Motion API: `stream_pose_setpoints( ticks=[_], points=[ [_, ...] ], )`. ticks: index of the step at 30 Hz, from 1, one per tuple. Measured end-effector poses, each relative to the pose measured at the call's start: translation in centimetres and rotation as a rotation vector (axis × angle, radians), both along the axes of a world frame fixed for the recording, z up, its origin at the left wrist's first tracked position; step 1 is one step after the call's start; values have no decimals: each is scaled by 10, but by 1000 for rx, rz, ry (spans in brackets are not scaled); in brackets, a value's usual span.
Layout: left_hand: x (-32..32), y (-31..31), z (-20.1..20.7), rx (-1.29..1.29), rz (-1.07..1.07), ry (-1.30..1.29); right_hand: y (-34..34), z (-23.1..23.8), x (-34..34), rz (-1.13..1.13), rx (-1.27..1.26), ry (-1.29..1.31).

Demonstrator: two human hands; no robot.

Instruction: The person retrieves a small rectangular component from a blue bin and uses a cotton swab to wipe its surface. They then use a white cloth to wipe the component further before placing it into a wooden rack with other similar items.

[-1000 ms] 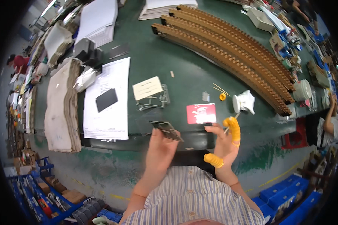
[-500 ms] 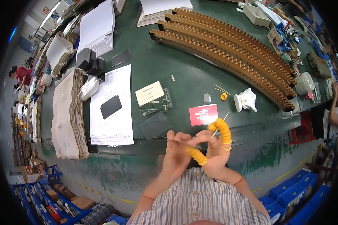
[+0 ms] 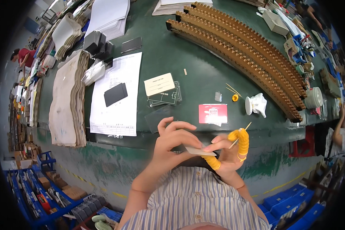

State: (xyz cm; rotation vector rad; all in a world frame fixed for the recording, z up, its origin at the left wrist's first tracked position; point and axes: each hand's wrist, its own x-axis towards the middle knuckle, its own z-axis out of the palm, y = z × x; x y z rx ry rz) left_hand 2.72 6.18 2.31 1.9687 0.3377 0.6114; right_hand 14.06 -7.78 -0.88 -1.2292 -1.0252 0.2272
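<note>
Since a moment ago the hands have drawn closer in over the near edge of the green table (image 3: 188,57), and the thin card (image 3: 199,151) now lies flatter between them. The left hand (image 3: 174,140) curls round the card's left end, fingers bent over the top and thumb underneath, pinching it. The right hand (image 3: 228,149) meets it from the other side, bare fingertip pressed on the card's right end; two of its fingers wear yellow finger cots (image 3: 241,138), and a thin wooden stick (image 3: 240,135) is clamped between them, pointing up and away. The card hangs just off the near edge, above the striped shirt (image 3: 195,199). On the table just beyond the hands sits a red card (image 3: 213,113); left of it a clear sleeve (image 3: 159,118), then a printed sheet (image 3: 119,96) carrying a black card (image 3: 115,94). Brown slotted racks (image 3: 237,50) curve across the far right.
</note>
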Motion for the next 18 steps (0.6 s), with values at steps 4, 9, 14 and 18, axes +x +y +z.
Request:
stream_pose_setpoints(
  ticks=[4,9,14,18],
  points=[
    [2,3,2,93,-49,-9,-3,-10,4,-13,47,2],
    [12,4,4,249,6,-52,-5,-13,12,-137,39,-62],
    [25,6,-3,297,189,-107,-14,-1,17,-383,8,-130],
    [34,3,-6,199,199,-163,-19,-1,21,-405,15,-124]
  ],
)
